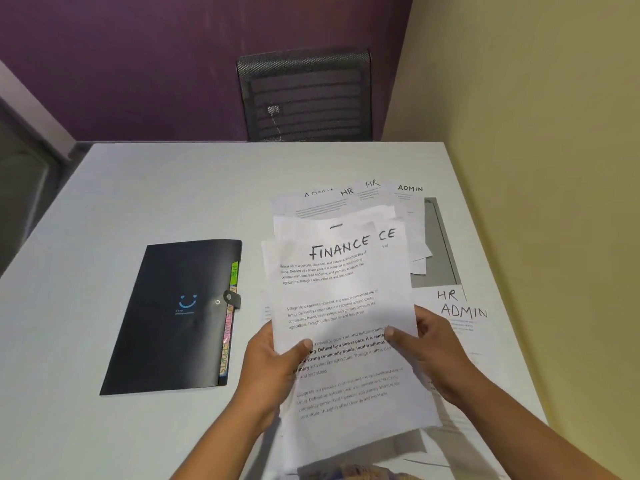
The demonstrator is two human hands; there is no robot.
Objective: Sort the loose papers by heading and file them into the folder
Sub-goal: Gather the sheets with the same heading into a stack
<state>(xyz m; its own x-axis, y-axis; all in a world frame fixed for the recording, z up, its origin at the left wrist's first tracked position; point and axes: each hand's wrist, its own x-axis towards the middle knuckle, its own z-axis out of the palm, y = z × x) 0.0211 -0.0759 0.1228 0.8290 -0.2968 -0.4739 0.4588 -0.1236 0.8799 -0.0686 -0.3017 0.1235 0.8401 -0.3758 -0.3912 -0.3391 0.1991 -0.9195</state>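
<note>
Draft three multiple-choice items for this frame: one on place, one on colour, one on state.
1. Where does the folder lie?
A. On the table, left of the FINANCE sheets
B. At the table's far right corner
C. Under the FINANCE sheets

2. What colour is the folder's cover?
A. Red
B. White
C. Black

3. How are the FINANCE sheets kept?
A. Flat on the table
B. Held by the left hand and the right hand
C. Filed inside the folder

Answers:
1 A: it lies flat beside the left hand.
2 C: the cover is black with a small blue smile mark.
3 B: both thumbs pinch the sheets from on top.
</note>
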